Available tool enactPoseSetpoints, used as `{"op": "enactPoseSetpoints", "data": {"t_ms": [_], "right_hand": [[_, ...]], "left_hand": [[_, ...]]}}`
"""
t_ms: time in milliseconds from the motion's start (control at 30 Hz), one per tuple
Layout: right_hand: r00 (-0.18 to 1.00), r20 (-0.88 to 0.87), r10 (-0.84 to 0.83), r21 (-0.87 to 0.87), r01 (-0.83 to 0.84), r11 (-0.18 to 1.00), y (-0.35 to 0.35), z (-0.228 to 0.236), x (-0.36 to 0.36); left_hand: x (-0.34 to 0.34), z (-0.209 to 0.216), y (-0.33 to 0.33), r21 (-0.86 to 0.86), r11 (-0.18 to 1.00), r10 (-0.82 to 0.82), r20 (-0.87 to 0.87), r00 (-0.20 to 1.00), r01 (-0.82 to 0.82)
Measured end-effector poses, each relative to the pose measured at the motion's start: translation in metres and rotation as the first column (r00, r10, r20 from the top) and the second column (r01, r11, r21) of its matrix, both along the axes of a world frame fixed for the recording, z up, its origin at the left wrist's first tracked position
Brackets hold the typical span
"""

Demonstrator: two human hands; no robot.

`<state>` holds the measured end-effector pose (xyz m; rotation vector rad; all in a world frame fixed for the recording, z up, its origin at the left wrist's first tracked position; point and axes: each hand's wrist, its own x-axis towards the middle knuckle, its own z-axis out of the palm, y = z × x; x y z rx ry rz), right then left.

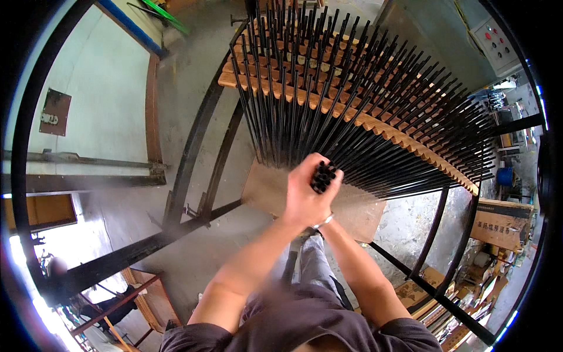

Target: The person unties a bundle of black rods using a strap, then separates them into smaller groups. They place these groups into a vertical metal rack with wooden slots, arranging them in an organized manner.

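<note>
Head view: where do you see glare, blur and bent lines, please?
Head view: white glare at lower left, around the beam; same view: hazy smear over part of the shirt; same view: the left post bowed near the rim.

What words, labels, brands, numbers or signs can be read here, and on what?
Cardboard box, right: a row of dark printed characters, which I won't copy out.
Control panel, upper right: any markings near its buttons are too small to read.
Held black rods: no lettering shows.

Glossy rods (324,178), wooden rack (392,130), matt cloth shirt (316,320)
</note>
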<state>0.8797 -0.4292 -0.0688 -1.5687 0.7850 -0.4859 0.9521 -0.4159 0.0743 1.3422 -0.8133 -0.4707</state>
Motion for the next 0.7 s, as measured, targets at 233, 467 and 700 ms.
{"op": "enactPoseSetpoints", "data": {"t_ms": [233,467,700], "right_hand": [[0.995,-0.07,-0.064,-0.344,0.036,0.938,-0.047,0.012,0.027],[0.832,0.144,-0.536,-0.461,0.536,0.708,-0.12,0.095,-0.008],[0.831,-0.002,-0.556,-0.571,0.456,0.683,-0.145,0.098,0.028]], "left_hand": [[0.06,-0.054,-0.021,0.064,0.998,-0.03,0.042,0.999,0.028],[0.088,-0.066,-0.058,0.064,0.998,-0.032,0.25,0.968,0.016],[0.083,-0.062,-0.08,0.027,0.995,0.08,0.396,0.915,-0.098]]}}
